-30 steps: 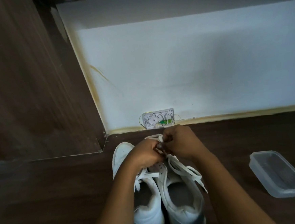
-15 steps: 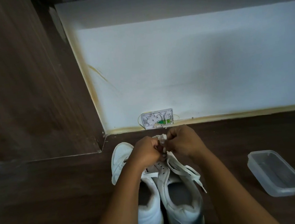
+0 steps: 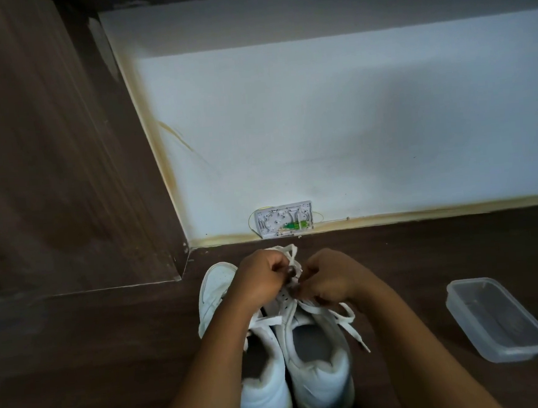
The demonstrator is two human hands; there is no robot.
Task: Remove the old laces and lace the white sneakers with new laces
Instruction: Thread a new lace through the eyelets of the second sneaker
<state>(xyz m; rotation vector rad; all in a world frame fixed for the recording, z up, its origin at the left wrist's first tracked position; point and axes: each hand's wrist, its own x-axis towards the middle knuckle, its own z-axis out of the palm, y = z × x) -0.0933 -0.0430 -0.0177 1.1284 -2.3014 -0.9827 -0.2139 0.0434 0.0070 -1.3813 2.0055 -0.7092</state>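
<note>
The right hand (image 3: 328,279) has eased apart from the left hand (image 3: 260,278), dropping lower along the lace (image 3: 292,256).

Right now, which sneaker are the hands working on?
The right-hand sneaker, nearer the plastic container: left hand and right hand pinch its lace. The other sneaker has no fingers on it.

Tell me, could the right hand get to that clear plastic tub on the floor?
Probably yes: the tub lies on the floor to the right, with nothing between it and the right hand. That hand is pinching a lace, though, and would have to let go first.
</note>
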